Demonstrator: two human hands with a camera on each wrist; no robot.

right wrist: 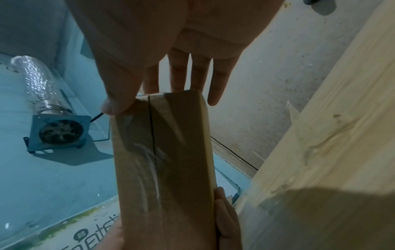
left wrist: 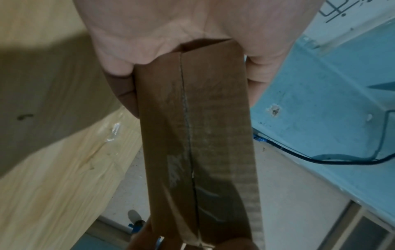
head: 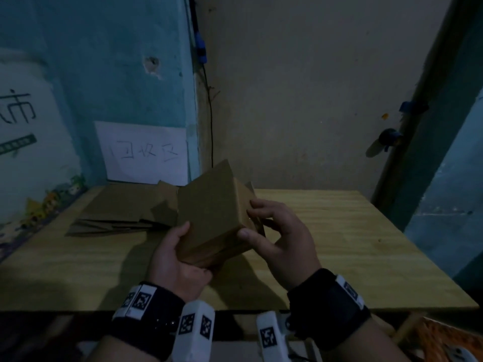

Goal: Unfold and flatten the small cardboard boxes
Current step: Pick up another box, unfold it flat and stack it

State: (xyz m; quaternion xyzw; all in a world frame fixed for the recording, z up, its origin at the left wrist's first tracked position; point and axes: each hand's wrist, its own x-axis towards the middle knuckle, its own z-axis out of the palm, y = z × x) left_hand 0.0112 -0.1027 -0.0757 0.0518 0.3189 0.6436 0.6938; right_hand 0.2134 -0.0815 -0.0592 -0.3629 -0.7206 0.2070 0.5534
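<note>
Gripping a small brown cardboard box [head: 209,212] above the pale wooden table [head: 339,231], well clear of its top, with the left hand [head: 180,259] curled under the near lower corner, thumb up the broad face. Pinched at the opposite end by the right hand [head: 279,236], thumb on the near face and fingers [right wrist: 196,72] reaching behind the end. Showed, in both wrist views, a narrow side with two flaps meeting at a centre seam [left wrist: 188,128] under glossy clear tape. Judged light, stiff along its panels yet easily creased, and slick wherever tape covered it. Seemed best taken by the bare board at the corners, with a fingertip worked into the seam to split the tape. Lay beyond, against the blue wall, a low stack of flattened brown cardboard sheets [head: 117,218], apart from the held box.
</note>
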